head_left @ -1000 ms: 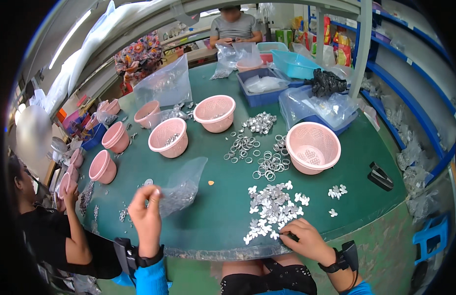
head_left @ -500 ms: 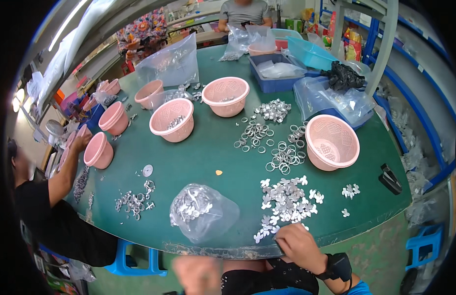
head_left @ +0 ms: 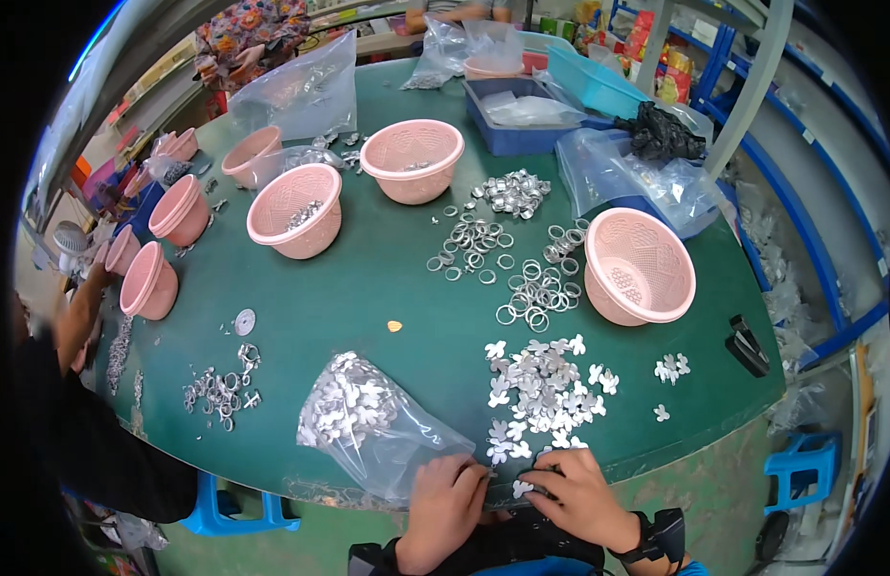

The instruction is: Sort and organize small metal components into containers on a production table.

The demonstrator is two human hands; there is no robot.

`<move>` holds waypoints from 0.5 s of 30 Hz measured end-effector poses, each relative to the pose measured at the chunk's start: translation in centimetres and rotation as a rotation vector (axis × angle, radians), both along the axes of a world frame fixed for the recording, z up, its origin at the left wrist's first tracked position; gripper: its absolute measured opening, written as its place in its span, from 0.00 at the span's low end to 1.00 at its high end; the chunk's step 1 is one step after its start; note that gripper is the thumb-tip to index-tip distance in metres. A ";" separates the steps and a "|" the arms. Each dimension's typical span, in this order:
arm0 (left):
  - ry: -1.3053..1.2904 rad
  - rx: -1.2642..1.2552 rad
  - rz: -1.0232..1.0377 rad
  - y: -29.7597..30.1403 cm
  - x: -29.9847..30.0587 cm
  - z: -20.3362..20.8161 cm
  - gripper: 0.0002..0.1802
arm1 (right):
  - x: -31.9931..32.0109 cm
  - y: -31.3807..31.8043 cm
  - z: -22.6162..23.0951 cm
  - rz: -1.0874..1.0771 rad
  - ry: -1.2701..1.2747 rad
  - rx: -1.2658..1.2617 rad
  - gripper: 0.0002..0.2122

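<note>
My left hand (head_left: 447, 501) is at the table's near edge, fingers curled, against the open end of a clear plastic bag (head_left: 428, 428). What its fingertips hold, if anything, is too small to make out. Silver, flat, lobed metal pieces (head_left: 349, 398) fill the bag's far end. My right hand (head_left: 581, 497), a dark band on its wrist, pinches a silver lobed piece (head_left: 523, 489) between thumb and fingers at the edge. A loose pile of the same lobed pieces (head_left: 541, 389) lies just beyond it.
Silver rings (head_left: 539, 296) lie in heaps beside a pink basket (head_left: 680, 288). More pink baskets (head_left: 306, 230) stand farther left. A black stapler-like tool (head_left: 747, 348) lies at the right. Ring-like parts (head_left: 219, 396) are at the left, where a co-worker's arm (head_left: 78, 322) reaches toward baskets.
My left hand has come up from below the edge to the bag's mouth. The bag has shifted and stretched toward me. My right hand now pinches a piece at the edge. The view has shifted.
</note>
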State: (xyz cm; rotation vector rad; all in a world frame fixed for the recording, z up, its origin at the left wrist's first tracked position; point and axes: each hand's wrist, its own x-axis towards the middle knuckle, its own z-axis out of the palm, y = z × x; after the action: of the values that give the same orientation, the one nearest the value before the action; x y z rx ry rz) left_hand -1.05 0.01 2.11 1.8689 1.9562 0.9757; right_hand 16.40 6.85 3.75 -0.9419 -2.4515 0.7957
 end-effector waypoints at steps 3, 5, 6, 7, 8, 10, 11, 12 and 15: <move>-0.066 0.072 -0.033 -0.6 -0.1 -0.3 0.09 | 1.1 0.7 -0.4 -0.089 0.043 0.003 0.12; -0.133 0.120 -0.016 -1.5 0.3 0.0 0.10 | 1.3 1.2 0.0 -0.192 -0.014 0.013 0.13; -0.472 0.011 0.000 -2.2 0.6 1.1 0.07 | 1.2 1.4 0.4 -0.160 -0.052 -0.009 0.13; -0.810 -0.102 0.019 -2.7 0.9 1.5 0.04 | 1.1 1.6 0.4 -0.164 -0.057 -0.014 0.13; -0.814 -0.109 0.017 -3.0 1.0 1.1 0.04 | 1.1 1.7 0.4 -0.113 -0.090 -0.013 0.13; -1.583 -0.131 -0.305 -3.4 1.0 0.8 0.08 | 1.0 2.0 0.5 -0.058 -0.117 -0.011 0.14; -1.582 -0.131 -0.304 -3.7 0.9 0.9 0.08 | 1.0 2.2 0.5 -0.049 -0.107 -0.027 0.14; -1.646 -0.285 -0.282 -3.9 0.9 1.3 0.10 | 1.0 2.4 0.4 -0.041 -0.099 -0.043 0.15; -1.601 -0.466 -0.214 -4.0 1.5 0.9 0.12 | 1.2 2.8 0.2 -0.074 -0.064 -0.015 0.16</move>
State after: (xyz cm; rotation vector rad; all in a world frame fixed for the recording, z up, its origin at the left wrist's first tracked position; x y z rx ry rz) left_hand 0.50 -4.04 3.01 0.5005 0.8010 1.1650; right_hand 17.59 9.69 3.96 -1.0721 -2.4522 0.7711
